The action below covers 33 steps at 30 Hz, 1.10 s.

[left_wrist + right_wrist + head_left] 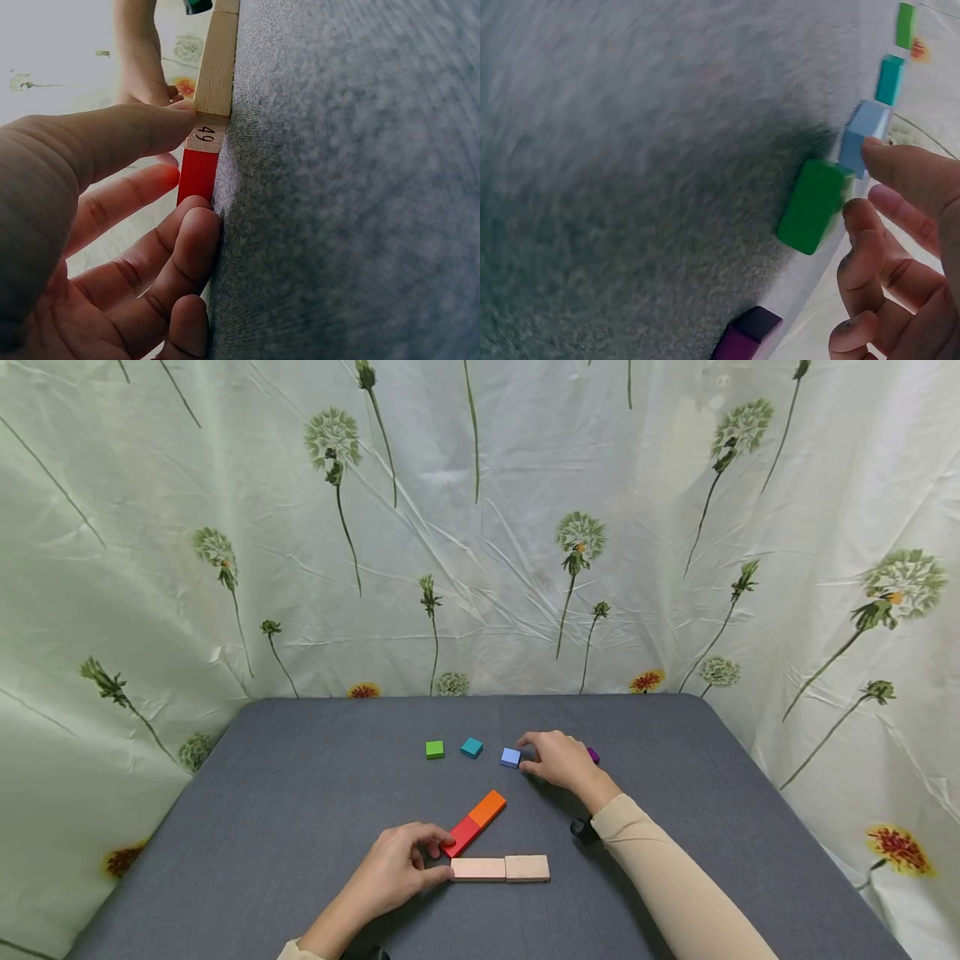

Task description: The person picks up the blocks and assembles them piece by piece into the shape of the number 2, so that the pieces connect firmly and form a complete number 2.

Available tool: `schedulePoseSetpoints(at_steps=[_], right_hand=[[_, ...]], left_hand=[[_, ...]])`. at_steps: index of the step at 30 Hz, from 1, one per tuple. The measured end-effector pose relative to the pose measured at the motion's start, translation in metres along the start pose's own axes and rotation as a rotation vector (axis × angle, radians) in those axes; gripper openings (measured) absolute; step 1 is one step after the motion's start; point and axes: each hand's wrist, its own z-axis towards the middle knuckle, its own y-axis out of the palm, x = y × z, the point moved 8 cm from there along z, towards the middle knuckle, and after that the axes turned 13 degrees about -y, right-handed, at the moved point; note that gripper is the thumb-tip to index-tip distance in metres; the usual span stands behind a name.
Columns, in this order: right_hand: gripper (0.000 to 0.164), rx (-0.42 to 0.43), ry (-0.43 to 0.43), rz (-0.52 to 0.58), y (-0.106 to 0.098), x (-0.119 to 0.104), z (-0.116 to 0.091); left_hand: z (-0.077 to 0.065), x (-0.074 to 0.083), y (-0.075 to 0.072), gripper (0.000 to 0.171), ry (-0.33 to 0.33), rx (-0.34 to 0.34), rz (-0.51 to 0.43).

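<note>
At the front, my left hand (396, 870) has its thumb at the left end of a pale wooden block (477, 870). Its index finger touches a red block (462, 837), whose bare end shows the printed number 49 in the left wrist view. An orange block (488, 807) continues the red one in a slanted line, and a second pale block (527, 867) continues the first. Farther back, my right hand (561, 760) reaches over the table with thumb and index finger spread beside a light blue block (511, 757). A dark green block (814, 206) lies close by the fingers, mostly hidden in the head view.
Left of the light blue block are a teal block (472, 747) and a light green block (435, 749). A purple block (593, 755) shows behind the right hand. All lie on a grey cloth-covered table (300, 793), with a flower-patterned curtain (495, 543) behind its far edge.
</note>
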Motion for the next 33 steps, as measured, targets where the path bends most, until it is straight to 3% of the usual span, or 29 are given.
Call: schedulePoseSetpoints(at_steps=[4, 21, 27, 33], right_hand=[[0.037, -0.007, 0.008, -0.044, 0.004, -0.001, 0.002], [0.028, 0.016, 0.02, -0.05, 0.004, -0.005, 0.005], [0.035, 0.041, -0.001, -0.104, 0.0, -0.013, 0.005], [0.03, 0.062, -0.004, -0.138, -0.001, -0.02, 0.008]], left_hand=[[-0.001, -0.001, 0.0, 0.031, 0.0, 0.002, 0.001], [0.0, -0.001, 0.001, 0.03, -0.004, -0.001, -0.002], [0.001, -0.001, 0.001, 0.03, -0.006, -0.005, -0.003], [0.001, -0.001, 0.0, 0.03, -0.005, -0.004, -0.003]])
